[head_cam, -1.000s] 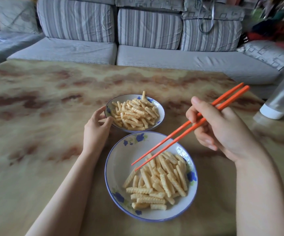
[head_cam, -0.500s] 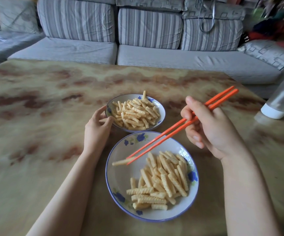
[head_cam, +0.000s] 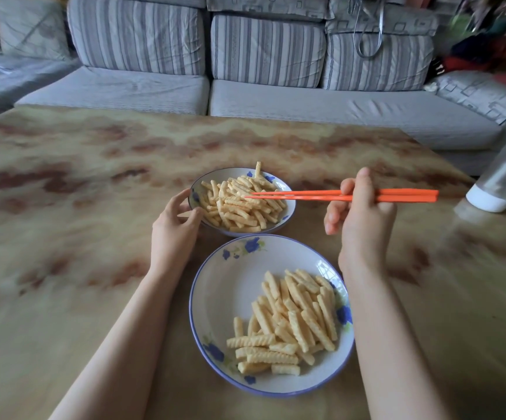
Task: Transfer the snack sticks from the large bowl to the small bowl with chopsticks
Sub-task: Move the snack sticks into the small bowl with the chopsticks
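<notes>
Our right hand (head_cam: 363,219) is curled tight around the orange chopsticks (head_cam: 300,195). They lie almost flat and run from side to side. Their thick ends stick out past the right hand, and their thin tips point toward our left hand (head_cam: 174,228). The tips are close together and sit right on top of the pile of snack sticks (head_cam: 239,207) in the small bowl (head_cam: 290,207). We cannot tell if a stick is pinched between them. Our left hand holds that bowl's edge with thumb and fingers. The large bowl (head_cam: 230,286) sits between our two arms, closer to us than the hands. Its snack sticks (head_cam: 294,322) lie on the right-hand side, pointing many ways. Our right fingers hide part of the chopsticks, and our right wrist covers a bit of the large bowl's edge. Past the right hand, a clear bottle (head_cam: 500,183) on the table (head_cam: 63,268) is cut off and blurry.
</notes>
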{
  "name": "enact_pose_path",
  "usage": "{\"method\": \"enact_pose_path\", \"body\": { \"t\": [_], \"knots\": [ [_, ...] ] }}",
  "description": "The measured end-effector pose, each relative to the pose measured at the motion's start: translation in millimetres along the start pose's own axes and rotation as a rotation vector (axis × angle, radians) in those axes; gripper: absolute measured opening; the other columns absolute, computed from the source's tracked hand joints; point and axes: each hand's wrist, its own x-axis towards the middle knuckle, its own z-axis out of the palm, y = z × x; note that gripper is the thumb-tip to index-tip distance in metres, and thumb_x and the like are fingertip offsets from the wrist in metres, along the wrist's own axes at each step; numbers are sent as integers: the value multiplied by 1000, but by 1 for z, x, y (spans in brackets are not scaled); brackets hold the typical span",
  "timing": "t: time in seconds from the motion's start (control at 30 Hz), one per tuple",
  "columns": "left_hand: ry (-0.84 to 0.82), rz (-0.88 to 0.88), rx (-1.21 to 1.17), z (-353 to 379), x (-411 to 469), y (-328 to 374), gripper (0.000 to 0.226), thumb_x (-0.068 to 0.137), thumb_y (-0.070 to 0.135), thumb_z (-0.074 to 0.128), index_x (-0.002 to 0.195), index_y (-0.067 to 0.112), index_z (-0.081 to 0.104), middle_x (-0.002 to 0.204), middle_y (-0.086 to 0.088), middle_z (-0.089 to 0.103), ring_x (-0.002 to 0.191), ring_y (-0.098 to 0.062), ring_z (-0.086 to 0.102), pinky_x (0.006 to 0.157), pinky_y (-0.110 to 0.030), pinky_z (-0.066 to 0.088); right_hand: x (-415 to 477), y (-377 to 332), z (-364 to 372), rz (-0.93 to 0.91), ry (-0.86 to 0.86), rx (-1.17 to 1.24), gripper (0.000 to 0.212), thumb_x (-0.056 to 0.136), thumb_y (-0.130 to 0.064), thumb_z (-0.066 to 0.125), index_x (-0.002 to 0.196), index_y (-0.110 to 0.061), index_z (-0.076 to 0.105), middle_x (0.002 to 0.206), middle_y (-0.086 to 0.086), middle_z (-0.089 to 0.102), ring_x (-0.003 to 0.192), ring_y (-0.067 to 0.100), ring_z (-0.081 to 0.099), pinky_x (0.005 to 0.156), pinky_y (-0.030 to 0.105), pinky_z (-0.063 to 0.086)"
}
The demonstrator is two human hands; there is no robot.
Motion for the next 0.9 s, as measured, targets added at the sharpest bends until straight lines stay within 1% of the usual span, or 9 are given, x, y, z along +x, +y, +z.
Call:
{"method": "enact_pose_path", "body": {
  "t": [0.07,0.27,0.4,0.47,0.53,0.63,0.67,0.77,0.9],
  "knots": [
    [-3,5,-7,0,0,0,42,88,18,58,128,28,59,103,5,68,68,-11,65,81,-31,52,0,6,2,14,-5,-29,40,102,-28,41,66,-13,48,39,-2,43,29,16,37,34,21,26],
    [2,7,-5,0,-1,2,42,88,17,58,129,27,59,100,6,67,68,-10,65,78,-28,51,-1,6,2,38,-86,-53,39,102,-29,42,68,-11,51,37,1,46,30,17,40,34,21,32],
    [5,7,3,-1,-2,3,40,89,18,57,128,27,58,92,14,64,75,-7,64,79,-26,48,1,-7,-6,-11,-127,-50,38,102,-28,42,68,-11,50,36,0,44,30,19,39,37,25,28],
    [5,8,1,-1,-2,3,41,89,18,57,129,27,58,91,17,63,77,-5,63,81,-26,48,3,-15,-12,-19,-168,-47,39,102,-28,41,67,-12,50,35,0,42,29,18,37,36,23,26],
    [5,5,-3,-1,-1,3,42,89,18,57,130,27,58,92,14,63,74,-3,63,80,-26,49,5,-23,-20,-11,-241,-56,41,102,-28,41,65,-13,50,35,1,40,28,18,34,36,21,25],
    [7,9,-1,0,-1,1,39,89,17,57,127,28,58,94,12,64,63,5,61,71,-16,47,6,-35,-31,6,-399,-122,43,102,-28,41,63,-13,50,37,3,37,27,18,29,35,19,24],
    [6,8,-5,-1,-1,1,39,89,17,57,127,28,58,97,9,65,64,5,61,71,-15,47,5,-39,-34,17,-449,-153,44,102,-29,41,62,-13,50,39,5,35,27,17,27,35,18,23],
    [2,3,-18,-1,0,0,41,89,18,58,129,28,58,102,4,67,73,-9,64,79,-25,49,0,-50,-42,60,-591,-258,43,98,-34,44,61,-12,48,37,6,30,26,17,24,33,16,22],
    [3,1,-16,0,0,-1,41,89,17,58,129,27,58,100,6,66,73,-11,64,79,-26,49,-9,-57,-43,121,-750,-325,41,89,-41,46,61,-11,47,33,4,30,25,14,24,32,14,21]
  ]
}}
